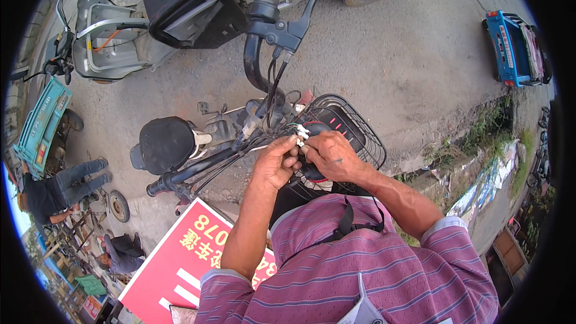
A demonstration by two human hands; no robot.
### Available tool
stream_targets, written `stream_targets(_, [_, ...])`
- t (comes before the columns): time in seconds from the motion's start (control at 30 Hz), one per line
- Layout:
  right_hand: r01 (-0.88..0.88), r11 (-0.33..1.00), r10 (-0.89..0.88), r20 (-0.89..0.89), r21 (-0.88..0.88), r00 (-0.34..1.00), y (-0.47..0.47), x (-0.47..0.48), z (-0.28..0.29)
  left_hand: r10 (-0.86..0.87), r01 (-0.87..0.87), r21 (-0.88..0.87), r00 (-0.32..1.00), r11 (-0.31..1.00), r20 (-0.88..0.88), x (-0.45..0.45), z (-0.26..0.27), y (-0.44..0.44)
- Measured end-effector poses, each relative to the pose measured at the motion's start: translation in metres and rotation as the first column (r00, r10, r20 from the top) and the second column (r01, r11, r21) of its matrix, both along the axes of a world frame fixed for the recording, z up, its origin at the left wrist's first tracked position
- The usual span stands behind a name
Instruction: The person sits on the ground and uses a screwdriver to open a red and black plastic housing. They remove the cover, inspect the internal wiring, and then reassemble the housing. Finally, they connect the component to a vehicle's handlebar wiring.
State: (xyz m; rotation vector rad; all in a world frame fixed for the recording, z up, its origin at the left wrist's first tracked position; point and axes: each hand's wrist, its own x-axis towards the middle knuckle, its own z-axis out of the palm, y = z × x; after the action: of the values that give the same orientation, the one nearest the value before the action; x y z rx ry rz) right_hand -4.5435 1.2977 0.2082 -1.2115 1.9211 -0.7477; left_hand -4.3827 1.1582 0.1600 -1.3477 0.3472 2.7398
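Both hands meet over the front of an electric bike, between its handlebar (198, 166) and its black wire basket (380, 144). My left hand (280, 159) pinches a small white plastic wire connector (300, 142) between thumb and forefinger. From the basket side, my right hand (333, 154) grips the same small piece with its fingertips. Another white connector (303, 131) with thin wires, one of them green, lies just beyond the fingertips. Behind the right hand, a round black housing with a red edge (317, 127) is partly covered. Black cables (271, 99) run down from the brake lever (310, 11).
The bike's black saddle (164, 144) is at the left. A red sign board (180, 252) bearing writing leans near my left arm. A three-wheeler (193, 9) stands beyond, a blue cart (508, 49) at the right. Two people (42, 195) are at the lower left, near a loose wheel (119, 206).
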Motion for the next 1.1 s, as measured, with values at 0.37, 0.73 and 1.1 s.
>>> stream_targets(0.37, [0.021, 1.000, -0.022, 0.098, 0.008, 0.995, -0.002, -0.004, 0.000, -0.030, 0.031, 0.032, 0.999, 0.999, -0.042, 0.003, -0.007, -0.003])
stream_targets(0.73, [0.044, 0.997, -0.060, 0.291, 0.061, 0.955, -0.004, -0.006, -0.005, 0.018, -0.013, 0.074, 0.997, 0.997, -0.071, 0.000, -0.001, -0.003])
stream_targets(1.1, [0.059, 0.990, -0.095, 0.303, 0.125, 0.948, -0.006, -0.008, -0.006, -0.037, 0.035, -0.132, 0.999, 0.991, -0.015, -0.005, 0.007, -0.002])
